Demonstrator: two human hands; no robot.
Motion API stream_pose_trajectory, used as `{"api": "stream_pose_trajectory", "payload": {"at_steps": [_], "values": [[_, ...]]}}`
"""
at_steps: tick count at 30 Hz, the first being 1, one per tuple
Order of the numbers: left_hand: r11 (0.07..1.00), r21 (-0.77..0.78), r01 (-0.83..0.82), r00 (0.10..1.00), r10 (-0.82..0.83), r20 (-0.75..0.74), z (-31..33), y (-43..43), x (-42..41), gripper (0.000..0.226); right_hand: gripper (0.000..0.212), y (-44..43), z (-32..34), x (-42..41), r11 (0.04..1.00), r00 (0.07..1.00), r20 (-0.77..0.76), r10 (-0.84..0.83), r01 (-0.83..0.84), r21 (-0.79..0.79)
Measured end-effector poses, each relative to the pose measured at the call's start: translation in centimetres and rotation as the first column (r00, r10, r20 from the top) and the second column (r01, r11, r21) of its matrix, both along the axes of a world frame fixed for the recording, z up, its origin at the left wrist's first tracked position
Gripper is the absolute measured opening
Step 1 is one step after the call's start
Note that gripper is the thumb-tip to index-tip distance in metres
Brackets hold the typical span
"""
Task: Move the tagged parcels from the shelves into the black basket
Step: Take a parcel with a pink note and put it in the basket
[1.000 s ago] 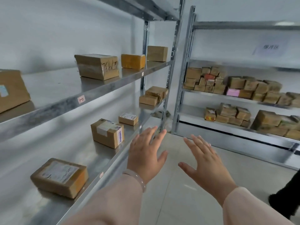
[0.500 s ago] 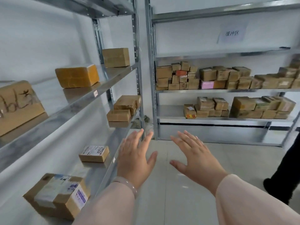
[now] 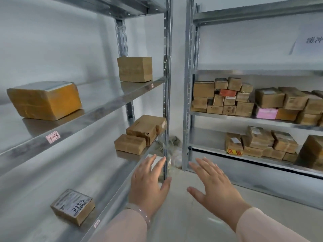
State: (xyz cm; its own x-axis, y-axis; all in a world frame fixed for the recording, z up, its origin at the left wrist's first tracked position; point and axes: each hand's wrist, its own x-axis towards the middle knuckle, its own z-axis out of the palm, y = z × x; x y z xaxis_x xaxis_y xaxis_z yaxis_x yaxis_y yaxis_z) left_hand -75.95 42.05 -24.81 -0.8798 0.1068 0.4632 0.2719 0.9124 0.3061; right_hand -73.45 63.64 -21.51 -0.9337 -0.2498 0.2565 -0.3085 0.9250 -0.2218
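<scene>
- Both hands are out in front, fingers straight and spread, holding nothing: left hand [image 3: 148, 187] by the left rack's [image 3: 166, 84] front post, right hand [image 3: 215, 189] over the floor [image 3: 192, 224].
- A labelled parcel [image 3: 72, 208] lies flat on the low shelf [image 3: 111, 186], near the left hand.
- Farther along that shelf are two brown boxes [image 3: 130, 144], touching.
- On the shelf above, an orange parcel [image 3: 45, 100] and a brown box [image 3: 134, 69] sit well apart.
- The right rack [image 3: 187, 84] has piles of boxes [image 3: 244, 98] on two shelves.

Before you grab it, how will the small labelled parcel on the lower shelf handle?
The small parcel looks flat and boxy, so it probably won't tip or roll. Its taped wrap on the smooth metal shelf suggests it slides easily if pushed. Likely light; contents unseen.
</scene>
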Motion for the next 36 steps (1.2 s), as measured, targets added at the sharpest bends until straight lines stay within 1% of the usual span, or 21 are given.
{"api": "stream_pose_trajectory", "payload": {"at_steps": [4, 6, 9, 11, 14, 16, 19, 20, 23, 24, 26, 27, 29, 30, 32, 33, 34, 35, 36], "values": [[0.998, 0.012, -0.059, 0.993, 0.058, 0.099, -1.2, -0.1, -4.2, 0.063, 0.075, -0.2, -2.6, -6.3, 0.991, 0.993, 0.028, 0.112, -0.11, -0.076], [0.994, -0.005, -0.105, 0.985, 0.105, 0.139, -1.9, -0.7, -6.5, 0.062, 0.076, -1.0, -3.8, -9.1, 0.989, 0.988, 0.052, 0.144, -0.141, -0.054], [0.986, 0.005, -0.164, 0.975, 0.161, 0.156, -3.0, -1.6, -10.3, 0.066, 0.064, -1.9, -4.9, -13.6, 0.981, 0.982, 0.031, 0.185, -0.183, -0.066], [0.981, 0.016, -0.194, 0.966, 0.188, 0.175, -3.6, -2.2, -13.2, 0.07, 0.062, -2.6, -5.4, -17.4, 0.977, 0.978, 0.034, 0.208, -0.205, -0.062], [0.973, 0.024, -0.231, 0.955, 0.222, 0.198, -4.3, -3.2, -17.5, 0.073, 0.06, -3.9, -5.4, -22.8, 0.973, 0.972, 0.033, 0.232, -0.232, -0.011], [0.966, 0.047, -0.253, 0.946, 0.236, 0.223, -5.1, -4.0, -20.0, 0.066, 0.06, -4.9, -5.1, -25.9, 0.96, 0.96, 0.039, 0.278, -0.279, 0.005], [0.954, 0.032, -0.297, 0.936, 0.284, 0.209, -6.5, -5.3, -23.3, 0.052, 0.063, -5.6, -4.9, -30.5, 0.943, 0.943, 0.029, 0.333, -0.333, -0.003], [0.949, 0.032, -0.312, 0.927, 0.297, 0.23, -6.7, -5.9, -24.6, 0.05, 0.064, -5.8, -4.8, -31.9, 0.941, 0.941, 0.017, 0.337, -0.337, -0.012], [0.936, -0.095, -0.34, 0.892, 0.353, 0.283, -7.0, -7.3, -28.6, 0.05, 0.064, -6.4, -4.7, -35.6, 0.943, 0.945, -0.013, 0.328, -0.328, -0.045], [0.934, -0.089, -0.346, 0.883, 0.356, 0.306, -7.2, -7.7, -29.7, 0.049, 0.064, -6.8, -4.8, -36.6, 0.942, 0.944, 0.007, 0.331, -0.33, -0.056], [0.929, 0.009, -0.371, 0.874, 0.346, 0.342, -7.5, -8.3, -31.4, 0.05, 0.061, -7.5, -5.2, -38.3, 0.929, 0.928, 0.053, 0.369, -0.366, -0.055], [0.924, 0.015, -0.382, 0.871, 0.355, 0.339, -7.8, -8.5, -32.0, 0.054, 0.06, -8.0, -5.3, -39.1, 0.918, 0.916, 0.062, 0.396, -0.393, -0.055], [0.926, -0.027, -0.375, 0.859, 0.359, 0.366, -8.5, -8.8, -33.0, 0.064, 0.059, -8.8, -5.7, -40.8, 0.891, 0.889, 0.061, 0.454, -0.451, -0.062], [0.923, -0.027, -0.384, 0.848, 0.364, 0.385, -9.3, -9.2, -33.5, 0.064, 0.059, -9.3, -5.8, -41.7, 0.877, 0.875, 0.071, 0.479, -0.475, -0.066], [0.897, -0.017, -0.442, 0.833, 0.417, 0.363, -9.7, -9.4, -34.1, 0.051, 0.058, -10.3, -6.1, -43.8, 0.854, 0.849, 0.101, 0.519, -0.514, -0.076], [0.898, -0.045, -0.437, 0.838, 0.425, 0.342, -9.7, -9.4, -34.3, 0.046, 0.058, -10.8, -6.3, -44.9, 0.838, 0.833, 0.097, 0.545, -0.54, -0.077], [0.913, -0.12, -0.39, 0.855, 0.407, 0.322, -9.8, -9.3, -34.4, 0.041, 0.06, -11.3, -6.4, -45.9, 0.818, 0.812, 0.094, 0.576, -0.572, -0.069], [0.926, -0.204, -0.316, 0.865, 0.37, 0.338, -9.9, -9.0, -34.6, 0.04, 0.064, -11.9, -6.4, -46.9, 0.794, 0.788, 0.097, 0.608, -0.605, -0.058], [0.917, -0.308, -0.255, 0.875, 0.354, 0.329, -10.2, -8.8, -34.7, 0.041, 0.068, -12.5, -6.5, -48.0, 0.77, 0.763, 0.112, 0.637, -0.636, -0.046]]}}
